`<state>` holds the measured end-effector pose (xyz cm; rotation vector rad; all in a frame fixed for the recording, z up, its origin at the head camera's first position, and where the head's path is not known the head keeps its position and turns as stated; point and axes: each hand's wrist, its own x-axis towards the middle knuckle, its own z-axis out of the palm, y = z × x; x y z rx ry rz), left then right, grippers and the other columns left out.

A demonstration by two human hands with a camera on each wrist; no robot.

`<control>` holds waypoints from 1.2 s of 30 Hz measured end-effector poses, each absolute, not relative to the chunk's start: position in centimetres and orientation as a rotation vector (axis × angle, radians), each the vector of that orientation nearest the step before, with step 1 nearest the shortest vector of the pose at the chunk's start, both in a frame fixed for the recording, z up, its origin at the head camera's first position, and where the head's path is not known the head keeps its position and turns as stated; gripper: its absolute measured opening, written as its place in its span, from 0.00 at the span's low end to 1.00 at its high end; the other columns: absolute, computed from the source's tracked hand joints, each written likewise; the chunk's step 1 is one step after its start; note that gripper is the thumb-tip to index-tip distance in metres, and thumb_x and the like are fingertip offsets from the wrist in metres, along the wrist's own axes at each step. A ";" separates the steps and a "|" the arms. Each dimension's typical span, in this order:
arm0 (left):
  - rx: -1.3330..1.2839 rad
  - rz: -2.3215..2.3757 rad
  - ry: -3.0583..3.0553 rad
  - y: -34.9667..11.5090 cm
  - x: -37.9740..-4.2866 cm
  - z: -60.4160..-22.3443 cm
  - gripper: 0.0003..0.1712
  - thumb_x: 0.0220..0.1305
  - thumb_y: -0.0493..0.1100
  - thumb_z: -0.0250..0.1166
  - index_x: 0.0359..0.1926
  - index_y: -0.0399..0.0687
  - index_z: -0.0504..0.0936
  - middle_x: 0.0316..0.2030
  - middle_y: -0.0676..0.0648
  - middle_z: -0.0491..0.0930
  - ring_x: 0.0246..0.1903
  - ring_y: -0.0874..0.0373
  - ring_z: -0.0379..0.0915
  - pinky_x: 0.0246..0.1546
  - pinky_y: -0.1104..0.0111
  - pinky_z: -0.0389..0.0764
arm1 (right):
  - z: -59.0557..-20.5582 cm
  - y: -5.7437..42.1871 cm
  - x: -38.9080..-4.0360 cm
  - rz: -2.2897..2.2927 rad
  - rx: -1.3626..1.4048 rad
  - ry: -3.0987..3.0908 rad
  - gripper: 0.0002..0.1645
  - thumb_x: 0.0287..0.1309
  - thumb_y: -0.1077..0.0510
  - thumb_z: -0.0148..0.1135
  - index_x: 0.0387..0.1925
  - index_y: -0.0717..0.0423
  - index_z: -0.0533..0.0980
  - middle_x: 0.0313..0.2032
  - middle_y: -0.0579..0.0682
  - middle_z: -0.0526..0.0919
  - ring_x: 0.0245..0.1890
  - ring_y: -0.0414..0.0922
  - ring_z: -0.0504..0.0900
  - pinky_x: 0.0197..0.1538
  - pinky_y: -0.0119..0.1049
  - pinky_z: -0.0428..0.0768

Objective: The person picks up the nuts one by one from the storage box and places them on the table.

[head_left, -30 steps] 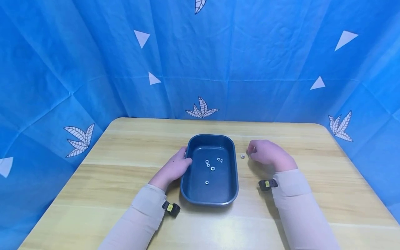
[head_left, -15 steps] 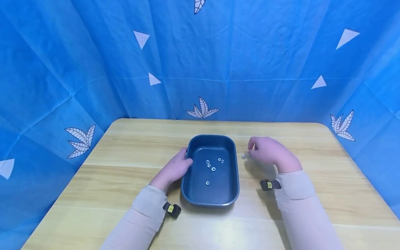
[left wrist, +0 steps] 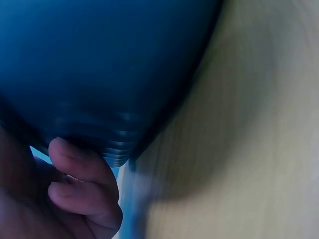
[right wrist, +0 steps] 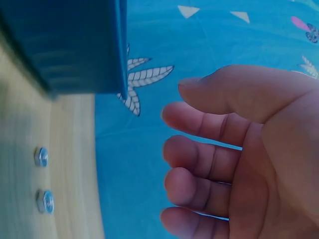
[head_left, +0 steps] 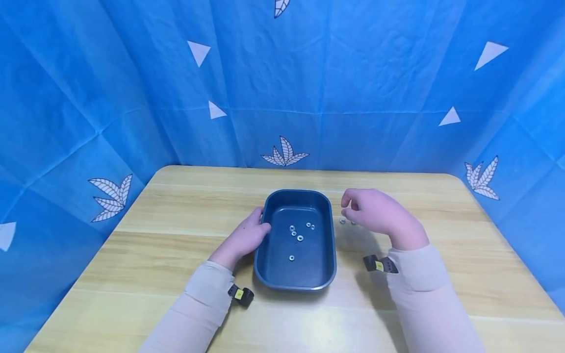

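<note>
A dark blue rectangular tray (head_left: pixel 295 286) stands on the table, with several small metal nuts (head_left: pixel 300 238) scattered on its floor. My left hand (head_left: pixel 244 239) grips the tray's left wall, thumb over the rim and fingers against the outside; two curled fingertips show beside the wall in the left wrist view. Right of the tray, my right hand (head_left: pixel 375 211) hovers above the table with fingers loosely bent and nothing visible between thumb and fingers. Below it lie two nuts, one nearer the tray (right wrist: pixel 42 157) and one partly under the hand in the head view (right wrist: pixel 45 201).
The light wooden table (head_left: pixel 176 211) spreads out around the tray. A blue curtain (head_left: pixel 375 83) with white leaves and triangles hangs along its back and both sides. Each wrist wears a small black camera, such as the right wrist camera (head_left: pixel 372 264).
My right hand has lifted from beside the nuts and shifted slightly toward the tray, its thumb and forefinger now apart. The second nut has come into view. My left hand keeps its hold.
</note>
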<state>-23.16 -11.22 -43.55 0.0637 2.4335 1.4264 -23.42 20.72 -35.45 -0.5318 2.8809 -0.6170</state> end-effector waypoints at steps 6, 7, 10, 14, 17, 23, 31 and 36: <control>0.069 1.425 2.434 -11.2 -23.3 -43.6 0.37 0.72 0.48 0.50 0.79 0.48 0.54 0.76 0.45 0.59 0.74 0.41 0.52 0.68 0.36 0.57 | -35.0 19.2 -22.8 -0.670 -0.666 2.915 0.06 0.64 0.55 0.61 0.41 0.48 0.79 0.23 0.44 0.75 0.24 0.43 0.73 0.32 0.41 0.74; 0.071 1.429 2.433 -11.2 -23.3 -43.5 0.37 0.72 0.48 0.50 0.79 0.48 0.54 0.76 0.45 0.59 0.74 0.41 0.52 0.68 0.36 0.57 | -34.9 18.9 -22.7 -0.677 -0.686 2.923 0.05 0.64 0.54 0.61 0.41 0.48 0.79 0.24 0.43 0.75 0.25 0.43 0.73 0.32 0.41 0.74; 0.083 1.438 2.431 -11.1 -23.3 -43.4 0.37 0.72 0.48 0.50 0.79 0.49 0.54 0.76 0.45 0.59 0.74 0.42 0.52 0.68 0.37 0.56 | -34.5 18.1 -22.3 -0.684 -0.752 2.938 0.04 0.64 0.54 0.62 0.40 0.47 0.80 0.25 0.42 0.76 0.26 0.42 0.74 0.32 0.40 0.75; 0.088 1.436 2.436 -11.1 -23.3 -43.4 0.37 0.72 0.47 0.50 0.79 0.49 0.54 0.76 0.44 0.59 0.75 0.41 0.51 0.69 0.37 0.56 | -34.0 17.1 -21.7 -0.692 -0.804 2.942 0.05 0.64 0.54 0.64 0.40 0.48 0.80 0.28 0.40 0.78 0.29 0.42 0.76 0.36 0.40 0.77; 0.083 1.433 2.434 -11.2 -23.2 -43.4 0.37 0.72 0.47 0.50 0.79 0.49 0.54 0.76 0.44 0.58 0.75 0.42 0.51 0.69 0.37 0.56 | -33.9 16.6 -21.4 -0.689 -0.822 2.937 0.05 0.64 0.53 0.64 0.40 0.47 0.80 0.30 0.40 0.79 0.31 0.41 0.76 0.37 0.40 0.77; 0.090 1.439 2.428 -11.4 -23.0 -43.7 0.37 0.73 0.47 0.50 0.79 0.48 0.53 0.76 0.44 0.57 0.75 0.41 0.50 0.68 0.37 0.56 | -34.3 15.7 -21.0 -0.649 -0.843 2.930 0.04 0.63 0.53 0.65 0.39 0.46 0.80 0.27 0.39 0.77 0.28 0.41 0.75 0.34 0.38 0.76; 0.082 1.437 2.419 -11.4 -22.8 -43.8 0.38 0.72 0.48 0.50 0.80 0.48 0.52 0.76 0.44 0.57 0.75 0.41 0.49 0.69 0.37 0.56 | -35.9 14.3 -21.1 -0.576 -0.879 2.923 0.04 0.63 0.51 0.66 0.37 0.44 0.79 0.26 0.37 0.76 0.27 0.40 0.74 0.31 0.35 0.76; 0.081 1.438 2.425 -11.4 -23.3 -43.7 0.38 0.72 0.47 0.50 0.79 0.48 0.53 0.76 0.44 0.58 0.74 0.41 0.51 0.69 0.37 0.56 | -36.2 13.7 -21.4 -0.565 -0.924 2.903 0.04 0.64 0.51 0.66 0.35 0.43 0.78 0.25 0.38 0.75 0.26 0.40 0.73 0.30 0.36 0.75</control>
